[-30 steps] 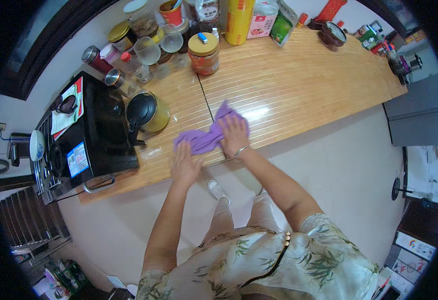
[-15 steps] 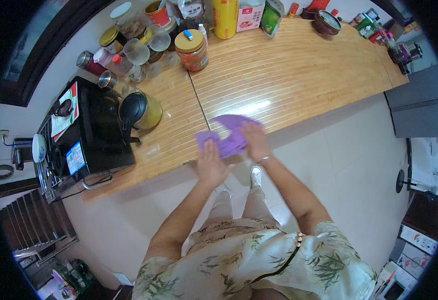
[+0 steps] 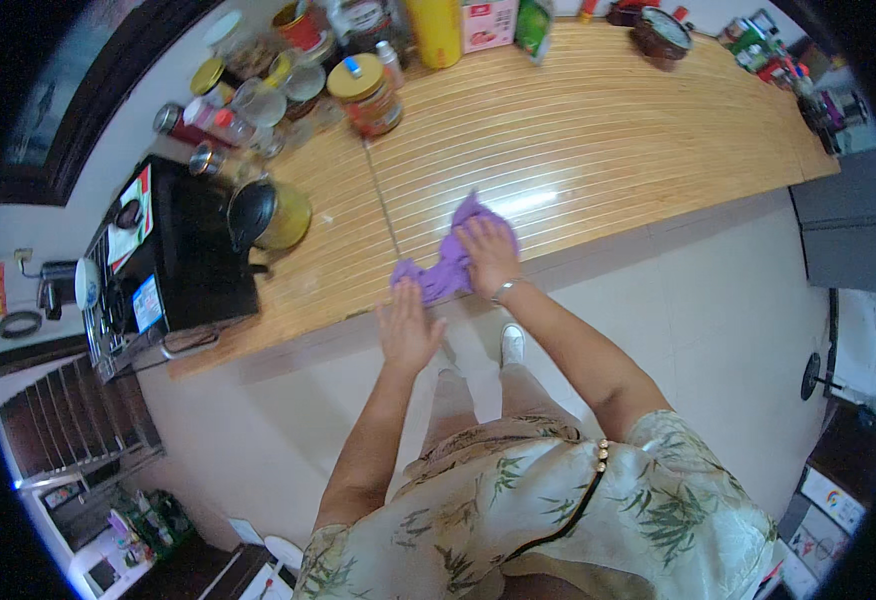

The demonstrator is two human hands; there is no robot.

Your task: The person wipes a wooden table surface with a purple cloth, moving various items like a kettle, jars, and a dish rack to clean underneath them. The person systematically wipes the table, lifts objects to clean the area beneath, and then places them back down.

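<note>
A crumpled purple cloth (image 3: 445,275) lies on the wooden counter (image 3: 578,150), close to its front edge and across the dark seam between two boards. My right hand (image 3: 493,262) rests flat on the cloth's upper right part, its fingers stretched out and apart. At the counter's edge, my left hand (image 3: 410,332) is open, with straight fingers reaching the cloth's lower left end. The palm of that hand hangs past the edge, over the floor. Part of the cloth is hidden under my right hand.
Left of the cloth stands a glass jug (image 3: 288,217) with a dark lid, beside a black oven (image 3: 193,260). A gold-lidded jar (image 3: 366,97), glasses and bottles crowd the back left. Along the far side are a yellow cylinder (image 3: 434,35) and a dark bowl (image 3: 661,35).
My right hand has moved slightly up and left with the cloth, which is now bunched and has a peak above the fingers. My left hand stays at the cloth's lower left end.
</note>
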